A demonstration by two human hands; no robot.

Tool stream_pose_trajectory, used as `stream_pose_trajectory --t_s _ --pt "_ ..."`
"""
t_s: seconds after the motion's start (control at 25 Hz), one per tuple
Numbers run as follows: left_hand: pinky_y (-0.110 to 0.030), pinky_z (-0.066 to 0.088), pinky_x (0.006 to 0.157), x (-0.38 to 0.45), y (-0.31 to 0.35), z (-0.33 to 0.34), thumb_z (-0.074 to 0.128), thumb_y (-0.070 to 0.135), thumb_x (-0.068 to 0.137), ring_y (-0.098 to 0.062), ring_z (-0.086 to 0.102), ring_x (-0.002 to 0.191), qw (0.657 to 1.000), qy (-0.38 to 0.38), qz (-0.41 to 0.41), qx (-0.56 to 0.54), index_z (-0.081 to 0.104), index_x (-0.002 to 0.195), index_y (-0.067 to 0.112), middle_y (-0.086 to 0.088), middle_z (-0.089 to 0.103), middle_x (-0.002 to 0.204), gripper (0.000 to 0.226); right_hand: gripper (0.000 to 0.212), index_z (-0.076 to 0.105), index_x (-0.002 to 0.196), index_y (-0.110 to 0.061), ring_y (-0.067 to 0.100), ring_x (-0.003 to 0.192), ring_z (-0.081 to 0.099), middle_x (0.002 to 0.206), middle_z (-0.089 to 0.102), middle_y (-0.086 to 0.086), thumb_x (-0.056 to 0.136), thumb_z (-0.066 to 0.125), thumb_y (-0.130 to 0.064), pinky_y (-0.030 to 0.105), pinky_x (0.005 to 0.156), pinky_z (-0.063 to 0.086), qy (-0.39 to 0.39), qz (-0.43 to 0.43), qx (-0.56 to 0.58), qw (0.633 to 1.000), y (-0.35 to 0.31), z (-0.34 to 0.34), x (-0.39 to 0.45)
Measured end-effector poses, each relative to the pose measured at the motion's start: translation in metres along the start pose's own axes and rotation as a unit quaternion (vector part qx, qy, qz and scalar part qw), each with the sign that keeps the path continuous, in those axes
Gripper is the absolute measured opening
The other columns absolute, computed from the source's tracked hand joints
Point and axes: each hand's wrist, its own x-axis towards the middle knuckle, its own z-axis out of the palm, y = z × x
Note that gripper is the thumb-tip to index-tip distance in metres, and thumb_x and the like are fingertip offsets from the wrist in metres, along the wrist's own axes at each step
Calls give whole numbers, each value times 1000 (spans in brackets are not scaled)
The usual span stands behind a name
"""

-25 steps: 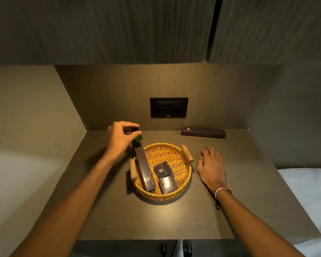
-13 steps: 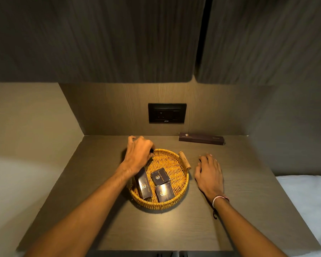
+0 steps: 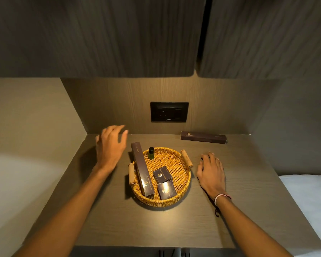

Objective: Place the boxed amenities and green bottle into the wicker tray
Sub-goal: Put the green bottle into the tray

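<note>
Released since a moment ago, the small green bottle [image 3: 151, 153] stands in the round wicker tray [image 3: 182, 196]; I see my left hand [image 3: 110, 145] lifted, open and empty, my right hand [image 3: 211, 173] flat.

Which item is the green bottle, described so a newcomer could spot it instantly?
Start at the round wicker tray with wooden handles in the middle of the dark wooden desk. At its far left edge stands the small green bottle with a black cap, beside the long dark box. It is the only upright, rounded item; everything else there is a flat dark box.
</note>
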Motion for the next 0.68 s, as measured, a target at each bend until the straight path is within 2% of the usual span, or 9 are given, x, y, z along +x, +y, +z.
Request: stream_pose_trajectory --t_s 0.12,0.24,0.32,0.44,0.52,0.68 --pt "-52 30 110 -36 -48 14 40 45 98 -29 40 136 993 -101 -62 23 44 141 19 -12 46 148 50 33 55 127 -13 26 133 47 138 54 10 99 43 -24 41 115 37 2 4 1 1000 1 0 2" --pt "-45 10 118 -74 -76 32 21 63 95 -22 13 148 969 -238 -19 64 20 151 25 -9 18 162 68 33 55 128 -13 26 134 47 138 54 10 100 42 -24 41 115 36 2 5 2 1000 1 1 2" --pt "-40 4 118 -82 -82 38 11 73 88 -18 5 148 964 -245 20 99 12 151 25 -8 9 162 80 32 56 126 -14 25 127 51 134 56 10 100 42 -26 40 109 42 1 7 -8 1000 0 0 4" --pt "-40 7 119 -82 -81 37 4 81 81 -19 8 149 967 -228 29 111 13 152 24 -7 10 162 91 26 59 115 -15 22 105 56 116 60 9 99 44 -30 36 90 48 -7 -9 -39 999 -1 -8 23" --pt "-41 10 121 -81 -77 35 1 82 79 -19 10 149 966 -234 35 101 15 152 24 -7 12 162 94 25 60 117 -13 25 108 55 119 59 10 98 50 -26 38 91 48 -21 -26 -20 999 -4 -19 45" --pt "-42 14 122 -79 -72 31 9 76 82 -18 12 149 967 -237 34 85 18 152 24 -6 15 162 88 35 55 126 -13 29 117 53 126 57 12 92 61 -14 43 99 47 -53 -89 -17 995 -20 -33 99"
